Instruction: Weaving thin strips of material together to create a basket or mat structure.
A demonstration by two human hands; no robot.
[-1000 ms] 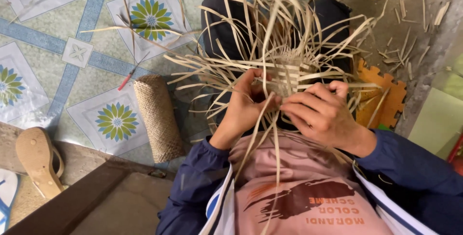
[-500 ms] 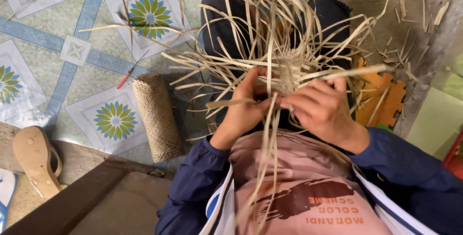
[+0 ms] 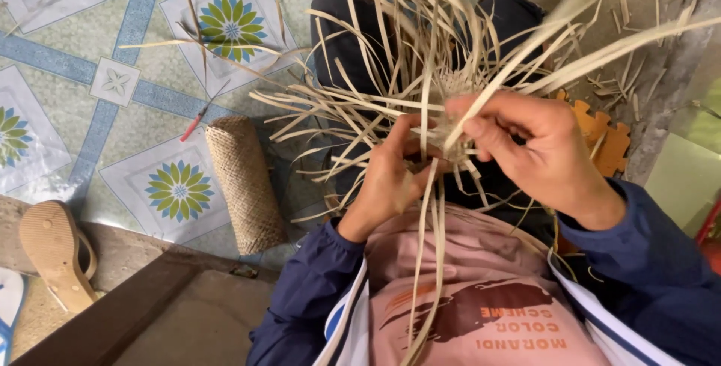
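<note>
Left hand (image 3: 390,178) gripped the woven straw piece (image 3: 451,122) from below, over the lap. Right hand (image 3: 537,148) pinched one straw strip (image 3: 593,54) just right of it. Woven roll (image 3: 244,182) lay left, on the floor.

woven cylinder roll (image 3: 244,184) lying on tiled floor (image 3: 90,103) with blue-and-green flower pattern | red-handled tool (image 3: 197,116) just beyond the roll | tan sandal (image 3: 54,250) at lower left | orange notched piece (image 3: 608,137) at right | loose strip scraps (image 3: 638,17) top right
</note>
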